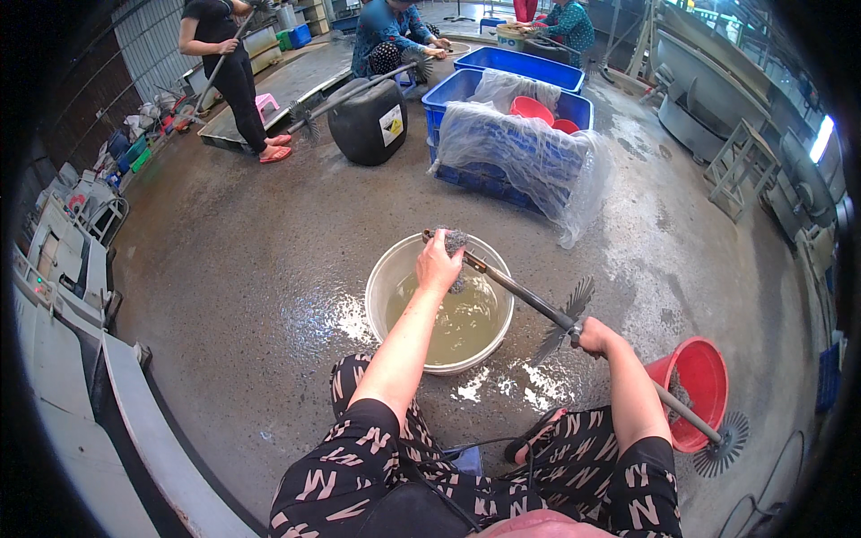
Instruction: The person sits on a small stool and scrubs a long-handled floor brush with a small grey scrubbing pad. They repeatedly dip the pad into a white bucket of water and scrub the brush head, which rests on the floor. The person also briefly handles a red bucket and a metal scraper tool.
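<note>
My left hand [438, 264] grips a grey steel-wool scrubber [455, 242] pressed against the far end of a long metal rod [516, 289] above a white bucket [387, 278] of murky yellowish water. My right hand [595, 338] is closed around the same rod just below a dark fan-shaped disc [565, 318]. The rod runs on past my right knee to a second toothed disc [722, 444] near the floor.
A red bucket [700, 377] stands at my right. Blue crates [502, 148] draped in clear plastic and a black jerrycan [368, 121] sit ahead. Other people work at the back, one standing [229, 63], others seated. Machinery lines the left edge; the concrete floor is wet.
</note>
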{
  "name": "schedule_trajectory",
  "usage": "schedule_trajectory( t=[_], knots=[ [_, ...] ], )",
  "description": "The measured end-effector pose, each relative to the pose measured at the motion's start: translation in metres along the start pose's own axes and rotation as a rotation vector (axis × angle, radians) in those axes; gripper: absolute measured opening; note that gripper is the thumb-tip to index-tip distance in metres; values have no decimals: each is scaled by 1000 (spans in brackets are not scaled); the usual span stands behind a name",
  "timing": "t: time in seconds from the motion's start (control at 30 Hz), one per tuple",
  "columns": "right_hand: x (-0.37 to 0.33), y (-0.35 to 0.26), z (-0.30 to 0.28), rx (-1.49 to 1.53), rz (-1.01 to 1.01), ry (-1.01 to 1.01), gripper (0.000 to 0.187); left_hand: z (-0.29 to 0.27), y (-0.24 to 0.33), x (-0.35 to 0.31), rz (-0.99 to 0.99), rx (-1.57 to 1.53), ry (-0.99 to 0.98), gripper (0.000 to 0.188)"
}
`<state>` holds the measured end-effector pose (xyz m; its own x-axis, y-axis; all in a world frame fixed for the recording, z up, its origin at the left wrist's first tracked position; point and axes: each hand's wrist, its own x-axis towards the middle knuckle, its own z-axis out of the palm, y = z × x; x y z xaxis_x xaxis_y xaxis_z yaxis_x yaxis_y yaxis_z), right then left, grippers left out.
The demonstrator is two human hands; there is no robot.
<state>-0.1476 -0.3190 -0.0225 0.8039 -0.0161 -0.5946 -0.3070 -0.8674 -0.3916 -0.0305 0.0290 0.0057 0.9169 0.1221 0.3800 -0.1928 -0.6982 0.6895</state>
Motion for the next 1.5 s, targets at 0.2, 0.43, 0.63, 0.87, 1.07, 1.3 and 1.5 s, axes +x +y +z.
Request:
schedule_trajectory(
  t=[0.2,0.43,0.63,0.87,1.07,1.3,1.5],
  knots=[
    [-4,-5,-2,-25,21,-12,25,-1,-1,0,0,-9,0,40],
    [-3,-2,0,18,-23,20,21,2,-3,1,-7,-14,5,39],
    [-6,-5,-1,-24,-8,47,25,2,-3,0,3,-15,17,38],
    [-1,0,1,-79,-4,44,33,2,-1,0,-2,-14,9,39],
    [-1,0,-1,-28,-15,54,25,1,0,2,16,-16,15,39],
    [-13,-22,-7,-81,57,3,31,1,-1,-2,129,167,-23,36],
    [-9,1,3,-100,-149,189,26,-27,-21,32,-123,221,8,30]
  ],
)
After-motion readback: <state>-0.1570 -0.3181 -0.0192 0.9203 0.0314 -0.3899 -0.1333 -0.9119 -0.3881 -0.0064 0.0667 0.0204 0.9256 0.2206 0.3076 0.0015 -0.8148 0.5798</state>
